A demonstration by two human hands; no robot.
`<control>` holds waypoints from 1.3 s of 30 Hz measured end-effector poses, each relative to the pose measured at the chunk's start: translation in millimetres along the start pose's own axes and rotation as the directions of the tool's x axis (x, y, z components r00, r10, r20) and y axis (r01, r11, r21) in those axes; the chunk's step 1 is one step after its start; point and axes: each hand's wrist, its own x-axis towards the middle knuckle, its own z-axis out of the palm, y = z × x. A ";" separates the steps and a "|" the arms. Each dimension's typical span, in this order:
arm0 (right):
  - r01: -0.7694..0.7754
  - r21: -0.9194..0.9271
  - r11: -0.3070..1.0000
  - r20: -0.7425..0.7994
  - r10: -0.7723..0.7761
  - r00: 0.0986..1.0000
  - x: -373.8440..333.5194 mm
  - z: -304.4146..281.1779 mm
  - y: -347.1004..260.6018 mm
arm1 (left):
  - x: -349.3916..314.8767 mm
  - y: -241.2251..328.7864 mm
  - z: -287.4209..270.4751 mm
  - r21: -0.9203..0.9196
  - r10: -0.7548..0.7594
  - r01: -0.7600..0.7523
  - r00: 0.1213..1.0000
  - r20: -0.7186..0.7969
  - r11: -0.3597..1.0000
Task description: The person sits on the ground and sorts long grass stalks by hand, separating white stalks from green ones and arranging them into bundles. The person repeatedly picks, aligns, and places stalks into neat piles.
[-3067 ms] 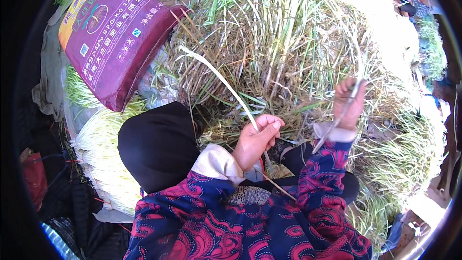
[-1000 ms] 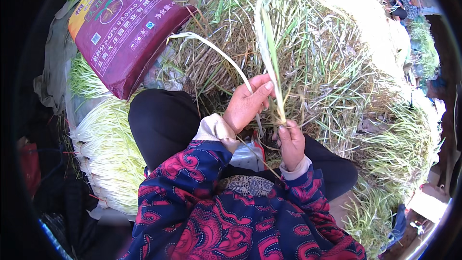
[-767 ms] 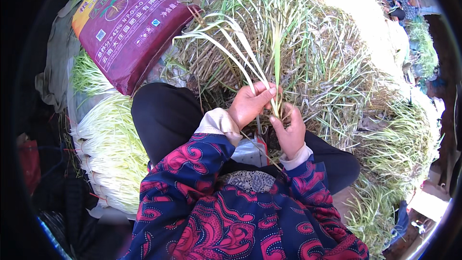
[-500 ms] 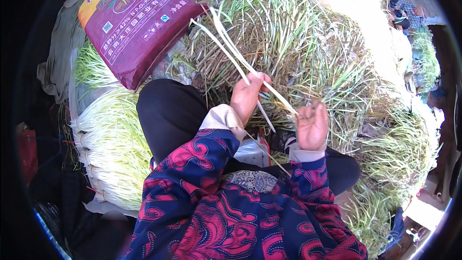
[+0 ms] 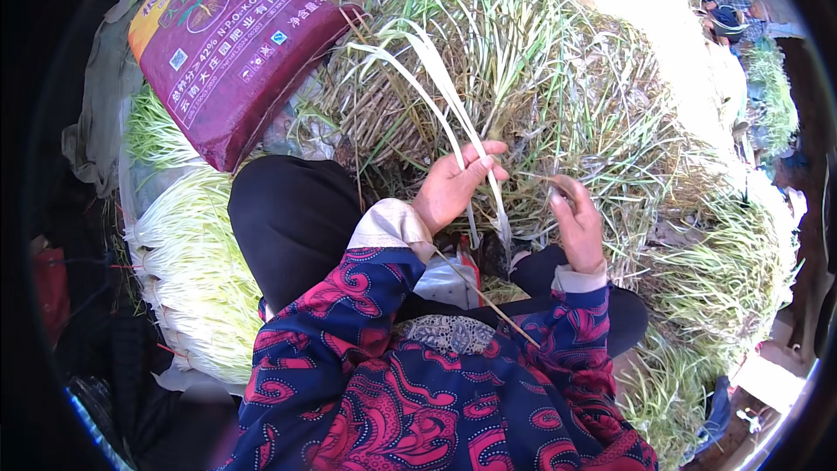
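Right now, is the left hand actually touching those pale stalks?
Touching. The head view shows it: the left hand has the pale stalks between its thumb and fingers, their tops rising above it and their lower ends showing beneath.

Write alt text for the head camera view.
Seen from above, a left hand grips pale stalks, with the half-curled right hand apart from them. Ahead is a large heap of green and brown stems; a purple-and-yellow sack and pale-green bundles lie leftward.
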 end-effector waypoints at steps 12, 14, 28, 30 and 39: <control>-0.281 0.454 0.846 0.416 0.078 0.906 37.1 56.6 17.6 | 3.6 6.7 0.8 -0.039 -0.219 0.219 0.976 0.014 0.975; -0.405 0.558 0.724 0.507 0.090 0.857 21.9 59.9 18.2 | 6.9 15.8 -6.4 -0.125 -0.207 0.189 0.968 -0.144 0.974; 0.264 0.799 0.540 -0.326 0.020 0.945 -62.2 -100.1 20.2 | 15.0 36.4 -44.2 -0.358 -0.128 -0.130 0.779 -0.614 0.925; 0.520 0.773 0.364 -0.559 0.002 0.829 -69.0 -142.9 22.1 | 16.9 25.0 -53.9 -0.364 -0.108 -0.241 0.686 -0.720 0.900; 0.016 -0.857 0.515 -0.011 -0.048 0.999 -28.3 -99.0 45.2 | -0.4 -1.6 -16.1 -0.067 -0.057 0.032 0.905 -0.422 0.997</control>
